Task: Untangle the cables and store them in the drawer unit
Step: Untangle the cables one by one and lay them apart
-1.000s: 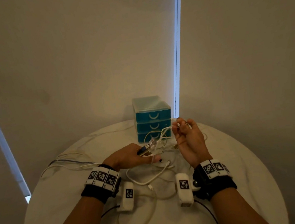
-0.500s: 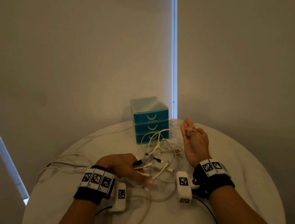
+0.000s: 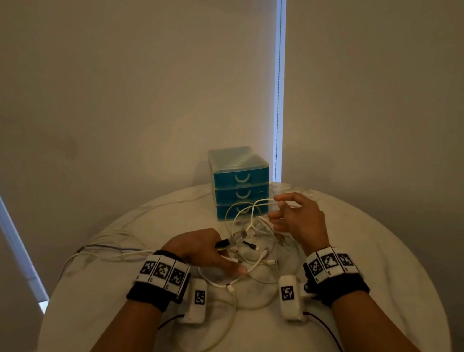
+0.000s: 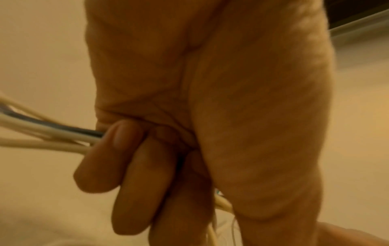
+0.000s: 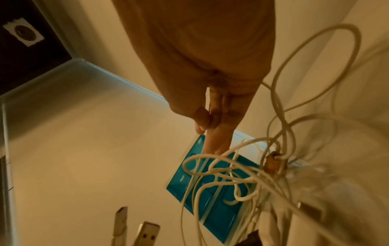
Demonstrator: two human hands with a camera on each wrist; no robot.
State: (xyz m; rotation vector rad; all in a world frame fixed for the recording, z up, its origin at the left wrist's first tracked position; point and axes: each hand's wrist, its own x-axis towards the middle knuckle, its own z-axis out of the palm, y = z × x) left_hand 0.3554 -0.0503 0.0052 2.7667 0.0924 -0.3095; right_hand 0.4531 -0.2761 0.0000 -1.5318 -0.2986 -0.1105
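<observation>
A tangle of white cables [image 3: 258, 248] with several plugs lies on the round white table [image 3: 381, 274], in front of the teal three-drawer unit [image 3: 240, 183]. All three drawers are closed. My left hand [image 3: 219, 252] sits left of the tangle. In the left wrist view its fingers [image 4: 130, 166] curl round several white cables and a dark one. My right hand [image 3: 283, 207] hovers to the right of the tangle with a white loop lifted on it. In the right wrist view the right hand [image 5: 210, 119] pinches a thin white cable, and the tangle [image 5: 242, 174] hangs before the drawer unit [image 5: 219, 216].
The held cables trail off [image 3: 103, 251] to the table's left edge. A cream cable loop [image 3: 233, 314] lies near the front, between my wrists. Two USB plugs [image 5: 145, 234] point up in the right wrist view. A wall stands right behind the drawer unit.
My left hand has pulled its cable ends back toward me and to the left. My right hand has dropped lower and spread its fingers, with a white loop now drawn out over them.
</observation>
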